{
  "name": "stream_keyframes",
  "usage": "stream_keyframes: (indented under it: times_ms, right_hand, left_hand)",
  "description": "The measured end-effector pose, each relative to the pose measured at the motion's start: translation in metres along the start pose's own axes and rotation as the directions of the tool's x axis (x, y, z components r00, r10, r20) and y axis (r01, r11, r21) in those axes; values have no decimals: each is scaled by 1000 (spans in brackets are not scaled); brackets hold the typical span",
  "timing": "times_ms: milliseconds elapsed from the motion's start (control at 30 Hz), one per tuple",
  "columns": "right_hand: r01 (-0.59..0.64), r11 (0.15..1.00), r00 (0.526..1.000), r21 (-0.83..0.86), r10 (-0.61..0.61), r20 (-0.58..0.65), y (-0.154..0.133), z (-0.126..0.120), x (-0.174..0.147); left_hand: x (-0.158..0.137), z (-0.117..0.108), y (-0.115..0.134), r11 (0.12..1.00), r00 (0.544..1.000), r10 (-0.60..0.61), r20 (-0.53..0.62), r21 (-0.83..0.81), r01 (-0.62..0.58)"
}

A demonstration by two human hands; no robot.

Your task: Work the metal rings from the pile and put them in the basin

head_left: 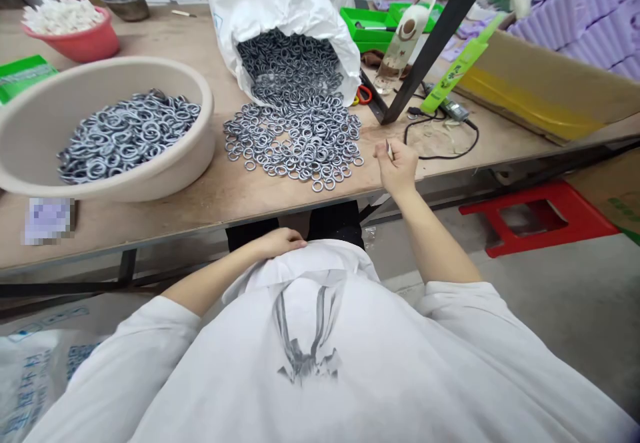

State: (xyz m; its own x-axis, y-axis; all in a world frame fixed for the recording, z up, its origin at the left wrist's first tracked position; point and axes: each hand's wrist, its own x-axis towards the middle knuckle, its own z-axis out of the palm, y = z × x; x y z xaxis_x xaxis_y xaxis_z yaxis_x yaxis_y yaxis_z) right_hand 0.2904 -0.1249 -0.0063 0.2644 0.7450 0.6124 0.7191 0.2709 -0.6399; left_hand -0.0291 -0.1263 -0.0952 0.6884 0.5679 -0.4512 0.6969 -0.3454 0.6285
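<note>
My right hand (399, 166) is closed at the table's front edge. A small thin tool (389, 150) with a pale side and dark tip sticks out of the fist; its kind is unclear. Left of that hand, grey metallic-looking rings (305, 139) spread over the wood from the mouth of a white sack (270, 3) lying on its side. My left hand (283, 242) lies on the white shirt at my lap, fingers stretched out, holding nothing visible. A large beige basin (185, 166) at the left contains more such rings.
A red bowl (93, 43) of white pieces and a metal bowl (127, 6) stand back left. Toward the right are a dark metal post (425, 56), a bottle (403, 43), a cable (450, 156) and a cardboard box (540, 89). A red stool (540, 219) is below.
</note>
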Motion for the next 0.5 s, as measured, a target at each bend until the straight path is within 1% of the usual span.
stream_keyframes:
  times_ms: [33, 67, 100, 133, 167, 200, 233, 267, 300, 333, 367, 400, 433, 467, 500]
  right_hand:
    - [0, 1000, 1000, -8, 0, -9, -2, 0, -5]
    - [10, 1000, 1000, -22, -10, -13, -6, -1, -13]
    - [25, 999, 1000, -41, -25, -8, -9, -3, -24]
    - [53, 997, 998, -63, -52, 24, -12, -4, -38]
    - [88, 993, 993, -78, -81, 90, -13, -6, -54]
    - [107, 991, 979, -86, -89, 185, -13, -7, -73]
    - [101, 991, 953, -93, -69, 293, -10, -8, -93]
    - [46, 990, 931, -135, 7, 364, -6, -8, -114]
    - [-42, 978, 910, -204, 122, 396, 1, -7, -134]
    - [-169, 946, 898, -277, 263, 352, 8, -5, -153]
    - [-305, 899, 871, -314, 397, 290, 15, -3, -169]
    - [-438, 844, 825, -310, 515, 235, 22, 2, -183]
    - [-538, 791, 774, -292, 601, 199, 29, 7, -194]
    - [-585, 759, 745, -286, 642, 179, 36, 13, -201]
    - [-614, 738, 727, -281, 667, 166, 42, 20, -205]
  left_hand:
    - [7, 3, 0, 1000, 1000, -12, -16, 4, 12]
    - [13, 6, -1, 998, 997, -47, -69, 27, 49]
    - [19, 7, -3, 993, 984, -96, -148, 58, 105]
    - [23, 8, -8, 983, 963, -144, -227, 77, 165]
    - [26, 9, -14, 973, 944, -185, -274, 85, 215]
    - [26, 9, -20, 965, 934, -212, -287, 87, 246]
    - [26, 10, -27, 963, 934, -223, -279, 87, 256]
    - [25, 11, -32, 965, 940, -219, -261, 86, 249]
    - [25, 13, -35, 970, 951, -202, -234, 86, 227]
    - [27, 16, -36, 977, 963, -174, -204, 85, 195]
    - [31, 20, -34, 984, 974, -139, -177, 86, 156]
    - [37, 25, -30, 990, 983, -99, -157, 88, 113]
    - [45, 30, -24, 993, 988, -58, -140, 91, 71]
    - [54, 36, -18, 995, 992, -19, -126, 94, 31]
    - [65, 42, -11, 995, 993, 17, -114, 96, -6]
